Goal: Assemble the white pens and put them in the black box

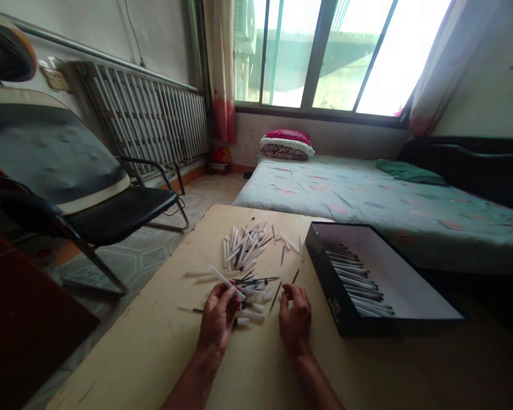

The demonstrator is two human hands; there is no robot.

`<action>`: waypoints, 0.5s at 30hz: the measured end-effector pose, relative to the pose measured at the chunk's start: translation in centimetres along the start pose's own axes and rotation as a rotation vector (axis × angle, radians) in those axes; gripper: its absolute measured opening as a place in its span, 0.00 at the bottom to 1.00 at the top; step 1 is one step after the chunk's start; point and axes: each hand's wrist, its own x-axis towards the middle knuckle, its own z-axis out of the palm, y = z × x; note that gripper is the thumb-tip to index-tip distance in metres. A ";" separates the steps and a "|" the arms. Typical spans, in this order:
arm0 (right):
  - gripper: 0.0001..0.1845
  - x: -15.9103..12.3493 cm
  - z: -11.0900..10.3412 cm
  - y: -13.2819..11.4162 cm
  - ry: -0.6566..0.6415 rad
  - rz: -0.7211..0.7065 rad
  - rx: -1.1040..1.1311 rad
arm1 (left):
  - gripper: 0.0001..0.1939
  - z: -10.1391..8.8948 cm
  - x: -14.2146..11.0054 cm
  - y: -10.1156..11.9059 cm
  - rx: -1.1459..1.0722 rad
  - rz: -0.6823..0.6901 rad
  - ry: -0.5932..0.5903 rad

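The left grip (218, 319) pinches a white plastic tube (224, 281), the right grip (294, 322) stands open and empty, many loose tubes (243, 247) remain on the surface (154, 359), and a neat row (354, 279) already lies in the black box (325, 285).

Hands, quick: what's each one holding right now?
Left hand: closed, holding a slim white plastic tube.
Right hand: open, holding nothing visible.

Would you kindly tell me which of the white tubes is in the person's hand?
It is the white tube slanting up from the left hand, raised above the board, while the others lie loose in the pile.
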 end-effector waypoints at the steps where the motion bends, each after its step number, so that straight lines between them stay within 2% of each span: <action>1: 0.10 0.3 -0.3 0.0 -0.020 0.008 -0.024 | 0.13 -0.2 0.0 -0.4 0.019 0.019 -0.017; 5: 0.07 2.1 -1.4 -0.7 -0.177 0.017 -0.265 | 0.11 -0.6 0.2 -1.3 0.122 0.083 -0.142; 9: 0.08 4.1 -1.5 -2.1 -0.311 0.036 -0.544 | 0.11 -0.6 0.3 -1.4 0.119 0.032 -0.187; 12: 0.11 5.4 -0.6 -2.4 -0.409 0.094 -0.598 | 0.12 -0.5 0.3 -1.4 0.105 0.010 -0.189; 15: 0.10 6.5 0.3 -2.1 -0.446 0.138 -0.583 | 0.11 -0.4 0.2 -1.2 0.105 0.017 -0.169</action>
